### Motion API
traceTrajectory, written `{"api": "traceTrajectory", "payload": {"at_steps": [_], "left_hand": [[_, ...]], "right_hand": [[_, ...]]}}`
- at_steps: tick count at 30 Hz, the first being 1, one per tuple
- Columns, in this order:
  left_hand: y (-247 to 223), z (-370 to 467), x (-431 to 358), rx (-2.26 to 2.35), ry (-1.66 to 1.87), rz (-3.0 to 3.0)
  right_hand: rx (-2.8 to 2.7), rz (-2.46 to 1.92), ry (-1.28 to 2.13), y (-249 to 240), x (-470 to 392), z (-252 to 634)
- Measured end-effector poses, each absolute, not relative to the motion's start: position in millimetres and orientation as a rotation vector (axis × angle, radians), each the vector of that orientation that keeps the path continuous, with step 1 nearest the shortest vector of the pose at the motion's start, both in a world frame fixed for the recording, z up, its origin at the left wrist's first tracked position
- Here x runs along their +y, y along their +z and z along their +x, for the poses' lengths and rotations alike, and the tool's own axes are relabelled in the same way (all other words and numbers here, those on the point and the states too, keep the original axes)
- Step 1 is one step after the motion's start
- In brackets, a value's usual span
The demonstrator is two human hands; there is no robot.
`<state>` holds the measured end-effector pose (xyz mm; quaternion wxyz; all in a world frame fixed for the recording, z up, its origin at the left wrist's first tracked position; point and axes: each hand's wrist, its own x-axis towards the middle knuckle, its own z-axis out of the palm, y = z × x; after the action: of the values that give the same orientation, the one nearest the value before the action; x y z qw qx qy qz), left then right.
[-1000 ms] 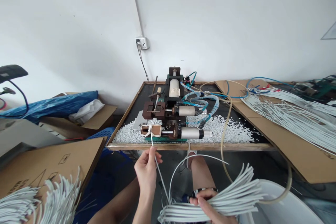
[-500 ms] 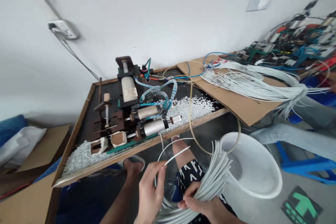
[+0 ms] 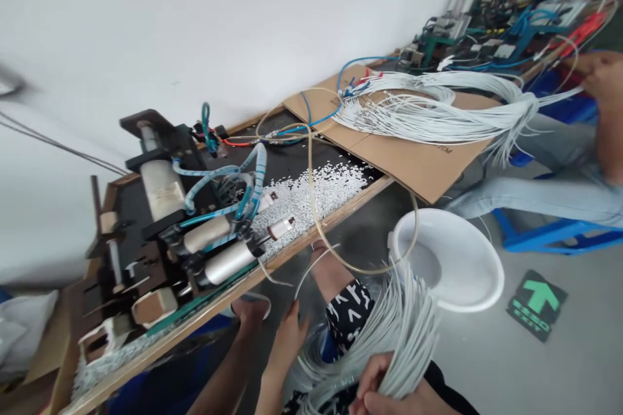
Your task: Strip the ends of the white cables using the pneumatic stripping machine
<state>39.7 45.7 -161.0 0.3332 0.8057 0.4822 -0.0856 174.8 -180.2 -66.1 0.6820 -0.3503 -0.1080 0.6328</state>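
My left hand (image 3: 291, 332) is closed with a single white wire (image 3: 302, 277) between its fingers; the wire rises in a curve toward the table edge. Over my lap lies a thick looped bundle of white wires (image 3: 411, 331). Low in the view, my right hand (image 3: 382, 386) grips this bundle, with the loose ends fanning upward beyond it. Part of the left fingertips is blurred.
A pneumatic machine (image 3: 195, 233) with blue hoses stands on the wood-edged table, among scattered white cut pieces (image 3: 316, 198). Cardboard (image 3: 403, 165) carries another white wire bundle (image 3: 438, 113). A white tub (image 3: 474, 272) stands on the floor. Another person's arm (image 3: 608, 123) shows at right.
The camera view has turned rightward and tilted. My left hand, with the single wire, is lower and partly turned. My right hand stays on the bundle, whose ends now spread wider.
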Motion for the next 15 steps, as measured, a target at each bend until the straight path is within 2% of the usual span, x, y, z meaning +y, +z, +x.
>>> {"api": "traceTrajectory", "payload": {"at_steps": [7, 15], "left_hand": [[-157, 38, 25, 1.255, -0.200, 1.978], [-62, 11, -23, 0.815, -0.256, 1.700]], "right_hand": [[-0.197, -0.900, 1.448, -56, -180, 187], [-0.366, -0.994, 1.477, -37, -146, 187]]}}
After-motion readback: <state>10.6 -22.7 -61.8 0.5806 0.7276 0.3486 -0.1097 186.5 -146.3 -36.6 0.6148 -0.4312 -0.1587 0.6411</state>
